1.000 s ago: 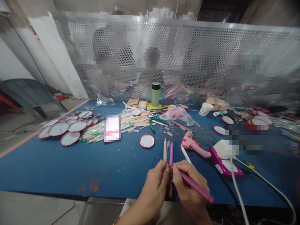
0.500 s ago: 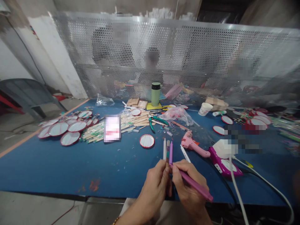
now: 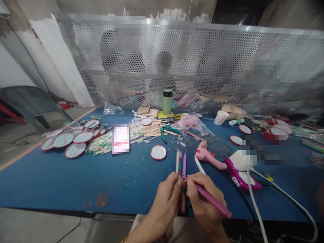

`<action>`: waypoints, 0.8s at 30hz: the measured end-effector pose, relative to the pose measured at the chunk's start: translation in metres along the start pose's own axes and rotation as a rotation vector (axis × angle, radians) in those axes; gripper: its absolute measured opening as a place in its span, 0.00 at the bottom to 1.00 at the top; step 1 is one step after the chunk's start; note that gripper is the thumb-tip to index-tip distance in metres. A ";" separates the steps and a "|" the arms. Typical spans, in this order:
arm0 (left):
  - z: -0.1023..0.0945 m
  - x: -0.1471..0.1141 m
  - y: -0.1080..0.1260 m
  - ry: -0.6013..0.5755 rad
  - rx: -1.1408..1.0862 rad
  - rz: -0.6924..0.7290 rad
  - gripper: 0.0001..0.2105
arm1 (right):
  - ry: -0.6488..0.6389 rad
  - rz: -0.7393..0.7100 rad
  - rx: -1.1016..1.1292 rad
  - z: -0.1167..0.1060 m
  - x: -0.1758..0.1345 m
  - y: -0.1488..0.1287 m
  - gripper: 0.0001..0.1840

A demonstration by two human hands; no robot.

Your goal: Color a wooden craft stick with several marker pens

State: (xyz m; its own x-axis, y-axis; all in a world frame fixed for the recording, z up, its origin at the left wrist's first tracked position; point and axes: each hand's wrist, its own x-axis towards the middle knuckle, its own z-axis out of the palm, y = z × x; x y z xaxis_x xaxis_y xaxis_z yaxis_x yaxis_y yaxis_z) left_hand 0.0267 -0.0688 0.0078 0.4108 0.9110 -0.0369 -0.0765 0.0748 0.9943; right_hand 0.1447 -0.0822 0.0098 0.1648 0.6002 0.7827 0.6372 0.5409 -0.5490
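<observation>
My left hand (image 3: 167, 195) is closed on a narrow flat stick (image 3: 179, 163) with grey-purple, teal and brown bands, which points away from me. A pink marker (image 3: 215, 202) is gripped in my right hand (image 3: 206, 199), its tip close to the stick's lower part by my left fingers. Whether the tip touches the stick I cannot tell. Just beyond my hands lie a pale marker (image 3: 177, 158) and a purple marker (image 3: 184, 163). To the right of these rests a white pen (image 3: 199, 164), its near end behind my right hand.
A pink glue gun (image 3: 210, 157) and a magenta device (image 3: 243, 175) with cables are on the right. Round red-rimmed discs (image 3: 158, 153), wooden sticks (image 3: 106, 143), green-handled pliers (image 3: 164, 135), a green bottle (image 3: 167, 103) and a paper cup (image 3: 221, 117) lie farther back, before a perforated screen (image 3: 197, 60).
The banded stick has turned and shifted slightly left, now close against the pale marker, and its coloured bands show more fully. My right hand with the pink marker has moved very little.
</observation>
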 end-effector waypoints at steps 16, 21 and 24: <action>0.001 -0.002 0.001 0.000 -0.012 0.012 0.22 | -0.015 -0.049 0.032 0.002 0.002 -0.001 0.07; 0.001 -0.001 0.002 -0.010 -0.011 0.022 0.22 | -0.014 -0.020 0.018 0.001 0.000 0.000 0.07; 0.001 -0.001 0.002 -0.006 -0.002 0.027 0.22 | -0.023 -0.026 0.015 0.001 -0.002 0.001 0.06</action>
State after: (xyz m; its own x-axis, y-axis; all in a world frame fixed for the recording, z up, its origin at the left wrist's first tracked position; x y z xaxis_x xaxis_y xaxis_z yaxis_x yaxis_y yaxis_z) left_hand 0.0268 -0.0702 0.0101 0.4139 0.9103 -0.0090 -0.0899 0.0507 0.9947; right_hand 0.1446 -0.0820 0.0074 0.1304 0.5991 0.7900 0.6299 0.5653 -0.5326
